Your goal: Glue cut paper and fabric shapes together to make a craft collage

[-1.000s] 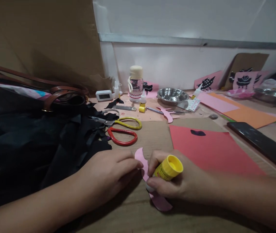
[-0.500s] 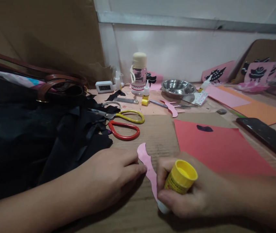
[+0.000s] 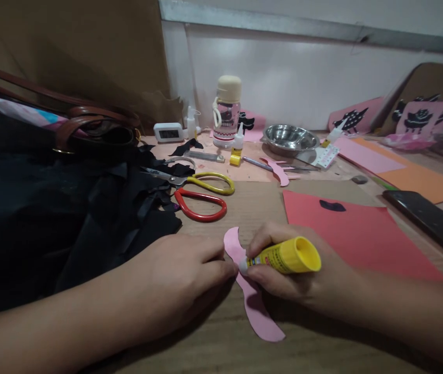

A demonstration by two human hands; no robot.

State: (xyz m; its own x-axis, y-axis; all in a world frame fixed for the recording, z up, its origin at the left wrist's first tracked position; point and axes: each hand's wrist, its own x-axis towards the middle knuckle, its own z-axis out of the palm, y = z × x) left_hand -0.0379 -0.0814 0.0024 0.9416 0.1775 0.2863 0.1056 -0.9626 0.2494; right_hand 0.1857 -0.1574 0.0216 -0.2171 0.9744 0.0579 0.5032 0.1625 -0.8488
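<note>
A wavy pink paper cutout (image 3: 256, 306) lies flat on the cardboard. My left hand (image 3: 190, 275) pins its left edge, fingers closed together and pressing down. In my right hand (image 3: 303, 280) is a yellow glue stick (image 3: 284, 257), tilted with its white tip against the cutout's upper middle, close to my left fingertips. Beyond my left hand lie scissors (image 3: 202, 215) with one red and one yellow handle. To the right, a red paper sheet (image 3: 362, 234) carries a small black paper piece (image 3: 332, 205).
Black fabric-like material (image 3: 50, 228) and a brown strap cover the left. A bottle (image 3: 227, 117), a steel bowl (image 3: 290, 139), a white digital clock (image 3: 168, 132) and small glue bottles (image 3: 237, 145) stand at the back. A phone (image 3: 428, 218) lies at right, near orange paper (image 3: 428, 179).
My right hand has moved the glue stick up along the pink cutout, from its lower end to its upper middle, and tipped it flatter. The cutout's lower end now shows. My left hand stays in place.
</note>
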